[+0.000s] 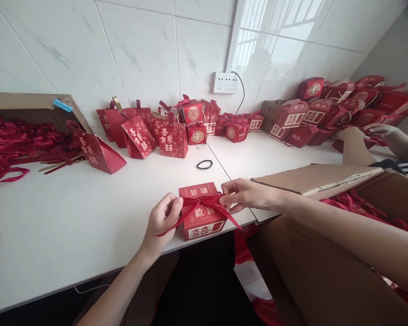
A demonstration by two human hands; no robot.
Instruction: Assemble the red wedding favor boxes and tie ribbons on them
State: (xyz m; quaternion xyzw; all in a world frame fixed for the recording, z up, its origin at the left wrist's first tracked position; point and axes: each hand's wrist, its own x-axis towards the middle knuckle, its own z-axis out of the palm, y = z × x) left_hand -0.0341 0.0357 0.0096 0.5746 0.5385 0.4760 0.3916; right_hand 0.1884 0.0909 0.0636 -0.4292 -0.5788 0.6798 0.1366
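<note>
In front of me a red gift box [204, 222] with gold and white characters sits at the table's front edge. A red ribbon [201, 201] is tied in a bow across its top, with its tails hanging to both sides. My left hand [165, 215] pinches the ribbon at the box's left side, thumb uppermost. At the right, my right hand [240, 195] pinches the other side of the bow between thumb and fingers. Both hands are closed, and the ribbon runs between them over the lid.
A black hair tie [204, 164] lies behind the box. Red gift bags [172, 140] and boxes [236, 129] line the wall. An open carton [313, 176] stands at right, another carton [30, 99] of ribbons at left. Another person's hands [386, 136] work at far right.
</note>
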